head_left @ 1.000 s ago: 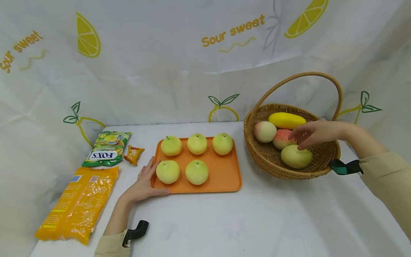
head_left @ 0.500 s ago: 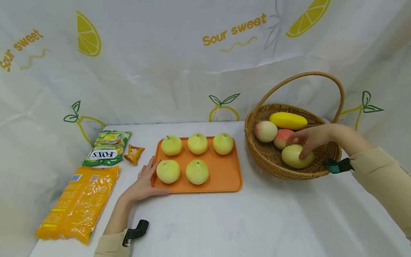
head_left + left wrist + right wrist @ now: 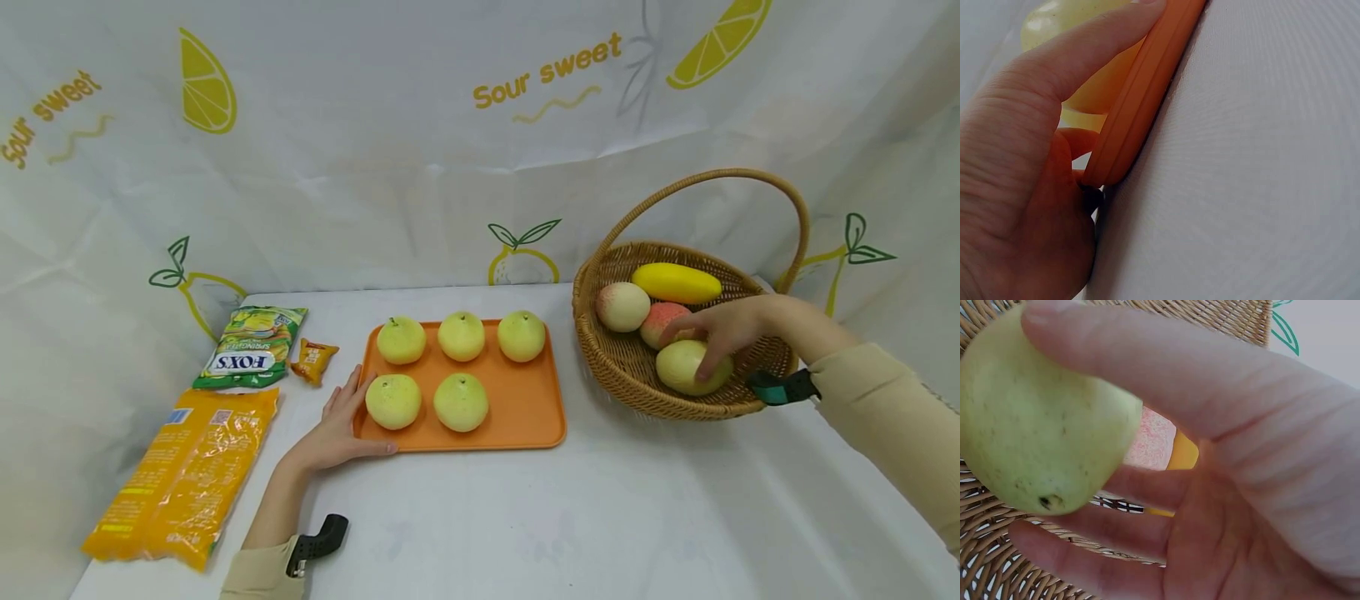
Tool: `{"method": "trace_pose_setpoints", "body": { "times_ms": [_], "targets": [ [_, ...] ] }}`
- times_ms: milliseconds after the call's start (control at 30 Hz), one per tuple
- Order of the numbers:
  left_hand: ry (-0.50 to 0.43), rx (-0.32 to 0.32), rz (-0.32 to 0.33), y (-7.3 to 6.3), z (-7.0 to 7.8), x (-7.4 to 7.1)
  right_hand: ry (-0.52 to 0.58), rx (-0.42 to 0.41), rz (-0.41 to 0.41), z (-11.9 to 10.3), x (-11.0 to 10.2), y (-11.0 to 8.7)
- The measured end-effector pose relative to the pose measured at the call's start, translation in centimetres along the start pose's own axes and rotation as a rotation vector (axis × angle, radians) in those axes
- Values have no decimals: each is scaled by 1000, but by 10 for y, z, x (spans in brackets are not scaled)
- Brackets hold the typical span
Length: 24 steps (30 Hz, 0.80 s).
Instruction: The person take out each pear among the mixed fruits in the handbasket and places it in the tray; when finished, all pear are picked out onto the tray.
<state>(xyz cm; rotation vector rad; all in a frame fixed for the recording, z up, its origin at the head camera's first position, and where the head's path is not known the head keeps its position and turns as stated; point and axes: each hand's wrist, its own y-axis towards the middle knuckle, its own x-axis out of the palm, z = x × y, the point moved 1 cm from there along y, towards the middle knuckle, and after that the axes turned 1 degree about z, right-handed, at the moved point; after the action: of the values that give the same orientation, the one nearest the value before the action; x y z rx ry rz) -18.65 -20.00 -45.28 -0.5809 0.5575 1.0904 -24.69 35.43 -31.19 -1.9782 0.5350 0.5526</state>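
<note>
In the head view my right hand (image 3: 738,325) reaches into the wicker basket (image 3: 626,387). It grips a pale green mango (image 3: 678,368); in the right wrist view the thumb lies across the mango (image 3: 1041,419) and the fingers pass behind it. A pink peach (image 3: 660,323), a whiter peach (image 3: 622,307) and a long yellow fruit (image 3: 677,283) lie around it. My left hand (image 3: 326,437) rests against the left end of the orange tray (image 3: 525,408), fingers extended and thumb on the front rim. Several round yellow-green fruits (image 3: 461,402) stand in two rows on the tray.
Left of the tray lie a green candy bag (image 3: 255,346), a small orange packet (image 3: 313,361) and a large orange bag (image 3: 187,475). The basket's tall handle (image 3: 720,173) arches over its opening. A white printed cloth (image 3: 375,200) hangs behind.
My right hand has lowered and moved slightly toward the front, and its thumb and fingers have closed around the mango. The left hand and the tray stay in place.
</note>
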Motion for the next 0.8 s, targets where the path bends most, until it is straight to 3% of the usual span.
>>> {"method": "trace_pose_setpoints", "body": {
  "times_ms": [300,600,800],
  "targets": [
    [2,-1,4,0,1,0,-44,-21,13,-3,2,-1],
    [2,9,4,0,-1,0,42,-78,20,-6,1,-5],
    [-1,6,3,0,0,0,98,-162,56,-11,-1,-3]
  ]
}}
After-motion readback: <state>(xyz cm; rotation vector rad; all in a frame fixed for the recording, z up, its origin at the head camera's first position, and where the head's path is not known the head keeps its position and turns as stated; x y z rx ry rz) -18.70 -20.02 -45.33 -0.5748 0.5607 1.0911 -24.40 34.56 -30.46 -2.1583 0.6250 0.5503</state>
